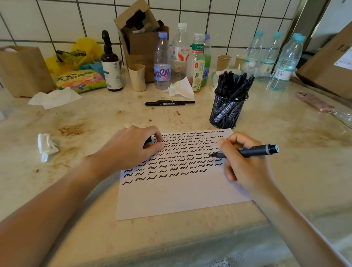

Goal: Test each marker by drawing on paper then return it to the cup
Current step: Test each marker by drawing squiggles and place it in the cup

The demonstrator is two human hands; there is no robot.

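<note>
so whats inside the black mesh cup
The mesh cup holds a bundle of black markers, their tops fanned above the rim. Lower barrels show faintly through the mesh; the cup's bottom and the exact count are hidden.

Single head-worn wide-angle view, looking forward and down from close above the countertop (87, 118). Faces the tiled wall (225, 10); edges curve with lens distortion.

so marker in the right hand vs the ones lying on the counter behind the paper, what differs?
The marker in the right hand is uncapped, tip at the paper; the counter markers are capped. The held marker is gripped and angled; the counter markers lie flat, untouched, side by side. All have dark bodies.
</note>
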